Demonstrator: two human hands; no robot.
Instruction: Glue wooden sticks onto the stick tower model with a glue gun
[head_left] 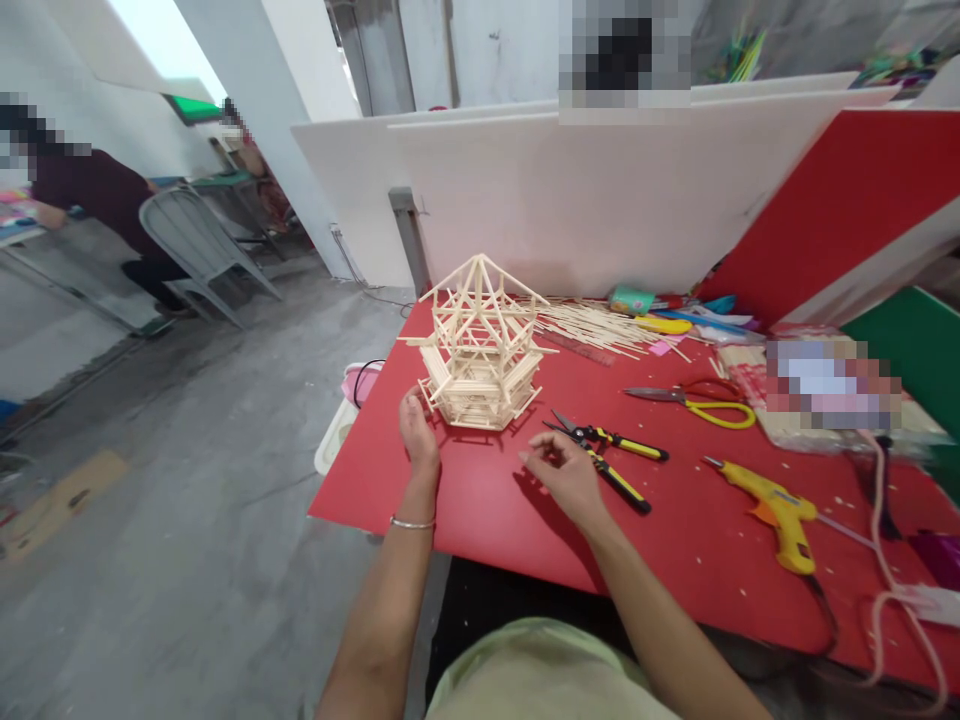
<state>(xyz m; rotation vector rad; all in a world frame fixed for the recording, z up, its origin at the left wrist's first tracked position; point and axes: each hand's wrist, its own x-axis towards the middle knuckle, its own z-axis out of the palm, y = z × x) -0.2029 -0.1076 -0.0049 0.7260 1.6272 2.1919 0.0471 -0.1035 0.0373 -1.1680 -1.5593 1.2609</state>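
Note:
A small gazebo-like model of thin wooden sticks (481, 345) stands near the left edge of the red table (495, 505). My left hand (418, 432) rests against the model's lower left corner, fingers curled toward it and touching its base. My right hand (559, 473) hovers over the table just right of the model, fingers loosely pinched together; I cannot make out anything between them. Black-and-yellow cutters (609, 452) lie open right beside my right hand.
Yellow-handled scissors (701, 402), a yellow glue gun (780, 512) with its cord, a heap of loose sticks (600, 325) and a ruler lie on the table. White and red boards stand behind. A grey chair (196, 240) and a seated person are far left.

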